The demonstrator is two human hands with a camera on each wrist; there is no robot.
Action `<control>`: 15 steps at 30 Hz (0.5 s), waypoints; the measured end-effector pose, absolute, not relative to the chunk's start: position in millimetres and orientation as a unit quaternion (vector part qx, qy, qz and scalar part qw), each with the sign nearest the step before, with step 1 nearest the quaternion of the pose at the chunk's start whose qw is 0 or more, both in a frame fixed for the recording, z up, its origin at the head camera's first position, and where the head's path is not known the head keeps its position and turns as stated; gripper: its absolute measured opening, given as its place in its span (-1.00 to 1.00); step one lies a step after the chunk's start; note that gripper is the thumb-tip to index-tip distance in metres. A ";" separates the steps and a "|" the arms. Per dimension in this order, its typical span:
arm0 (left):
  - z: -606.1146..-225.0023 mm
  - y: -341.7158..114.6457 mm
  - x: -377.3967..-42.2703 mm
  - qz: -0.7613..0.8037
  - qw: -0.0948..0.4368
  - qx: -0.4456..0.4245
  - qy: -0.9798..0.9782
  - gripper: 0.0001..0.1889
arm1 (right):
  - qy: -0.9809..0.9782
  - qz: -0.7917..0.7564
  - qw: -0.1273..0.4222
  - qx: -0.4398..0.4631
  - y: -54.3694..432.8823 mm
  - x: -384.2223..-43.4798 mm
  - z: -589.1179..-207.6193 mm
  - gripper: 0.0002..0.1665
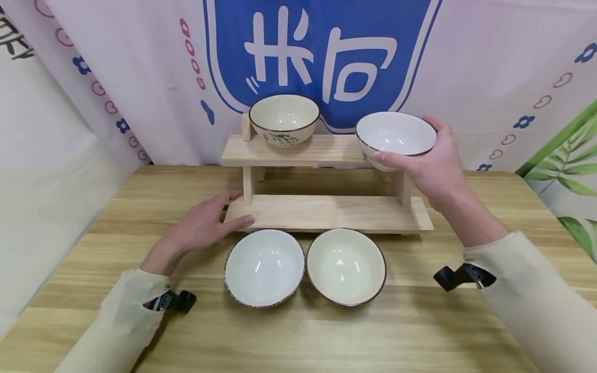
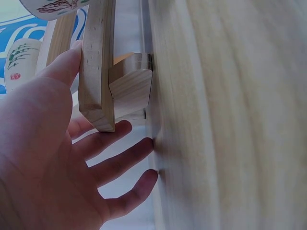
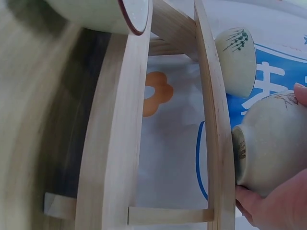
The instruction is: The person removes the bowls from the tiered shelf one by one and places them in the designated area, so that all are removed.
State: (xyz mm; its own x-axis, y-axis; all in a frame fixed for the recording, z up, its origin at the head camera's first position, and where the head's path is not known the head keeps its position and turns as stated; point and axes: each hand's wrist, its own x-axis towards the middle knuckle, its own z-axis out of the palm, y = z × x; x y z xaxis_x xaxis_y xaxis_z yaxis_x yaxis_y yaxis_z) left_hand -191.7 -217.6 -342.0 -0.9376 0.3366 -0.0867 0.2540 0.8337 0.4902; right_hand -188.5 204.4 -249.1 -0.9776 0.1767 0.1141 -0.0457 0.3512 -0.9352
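Note:
My right hand (image 1: 436, 166) grips a white bowl (image 1: 396, 133) with a dark rim, thumb on its near side and fingers round the far right. Its foot is at the right end of the upper shelf of a wooden two-tier rack (image 1: 336, 147); whether it bears on the wood I cannot tell. My left hand (image 1: 200, 223) is at the rack's left end, thumb resting on the lower shelf (image 2: 96, 72), the other fingers spread loosely beside and below it. A cream bowl (image 1: 284, 122) with a green plant pattern stands on the upper shelf's left part.
In front of the rack, a white bowl (image 1: 264, 269) with a speckled rim and a cream bowl (image 1: 346, 267) with a brown rim stand side by side on the wooden table (image 1: 298, 342). A printed curtain (image 1: 163, 103) hangs close behind the rack.

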 end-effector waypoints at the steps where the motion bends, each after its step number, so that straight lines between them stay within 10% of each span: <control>1: -341.9 -217.3 -191.7 0.244 0.085 0.155 0.954 -0.02 | -0.818 0.566 0.098 -0.039 205.9 -186.0 -248.9 0.42; 15: -341.7 -217.5 -190.7 0.243 0.083 0.155 0.954 -0.04 | -0.852 0.518 0.072 -0.016 233.1 -146.7 -255.7 0.31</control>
State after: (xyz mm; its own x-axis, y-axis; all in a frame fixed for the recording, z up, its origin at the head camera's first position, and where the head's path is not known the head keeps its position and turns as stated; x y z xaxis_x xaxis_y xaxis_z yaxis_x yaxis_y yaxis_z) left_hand -190.7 -217.5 -341.7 -0.9379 0.3368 -0.0832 0.2559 0.8336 0.4895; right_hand -146.7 233.1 -255.7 -0.9892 0.1021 0.1050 -0.0463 0.4619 -0.8857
